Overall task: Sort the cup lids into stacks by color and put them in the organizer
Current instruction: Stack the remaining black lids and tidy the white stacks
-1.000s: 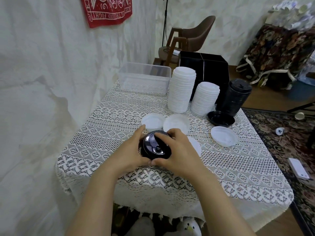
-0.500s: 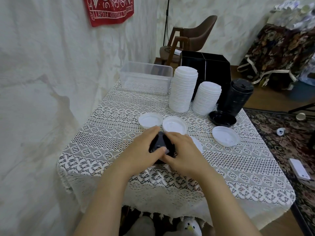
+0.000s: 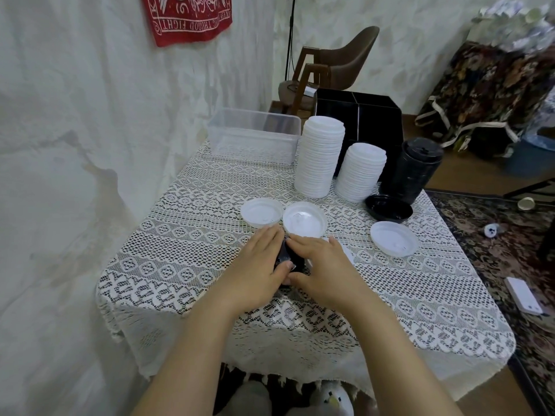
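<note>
Squaring up the black plastic lids (image 3: 289,261) between both hands, near the front of the lace-covered counter (image 3: 180,250). One lid or a nested few, cannot tell.

Left hand (image 3: 258,267): fingers laid along the far-left rim, thumb bent onto the top.

Right hand (image 3: 326,267): fingers reach across from the other side, thumb tucked at the near edge.

The lids sit clasped between the two palms, mostly hidden.

Judgement: press the rims evenly so they nest flush, then lift in one firm grip. Keep clear of the loose white round plastic lids (image 3: 304,219) lying just beyond the fingertips.

Likely destination is right and back: the tall black lid stack (image 3: 411,171), with an upturned black lid (image 3: 389,207) at its foot. The black box organizer (image 3: 360,115) stands behind the white lid stacks (image 3: 319,156).
</note>
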